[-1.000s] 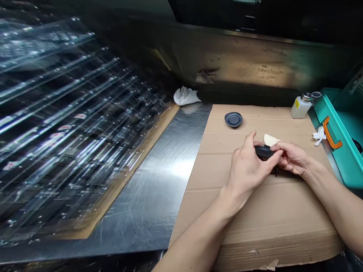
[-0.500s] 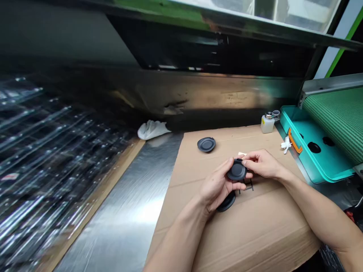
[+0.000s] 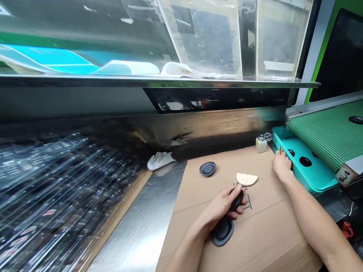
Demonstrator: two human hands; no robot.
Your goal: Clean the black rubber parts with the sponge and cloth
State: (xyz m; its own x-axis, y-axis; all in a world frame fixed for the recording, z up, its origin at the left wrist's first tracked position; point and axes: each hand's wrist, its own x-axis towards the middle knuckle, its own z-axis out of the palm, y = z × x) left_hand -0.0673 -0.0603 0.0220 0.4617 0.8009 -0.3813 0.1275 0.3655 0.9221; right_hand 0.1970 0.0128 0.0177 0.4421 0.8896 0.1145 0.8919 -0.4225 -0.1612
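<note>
My left hand [image 3: 227, 202] is closed on a black round part [image 3: 237, 200], held tilted above the cardboard [image 3: 266, 211]. Just below it lies another black part [image 3: 222, 231], and a third black dish-shaped part [image 3: 208, 169] rests farther back. A cream half-round piece [image 3: 247, 179] lies beyond my left hand. At the near edge of the teal tray, my right hand [image 3: 282, 164] is closed on an orange-handled tool [image 3: 281, 149], mostly hidden by the fingers.
A white bottle [image 3: 261, 144] stands at the back right. The teal tray [image 3: 307, 179] holds black parts, beside a green conveyor belt [image 3: 329, 124]. A white glove [image 3: 160, 160] lies at the back left, near stacked clear plastic trays [image 3: 56, 196].
My right hand has left the black part and moved right to the orange tool. My left hand still holds the part, now turned. The view has tilted upward, uncovering the cream piece.
</note>
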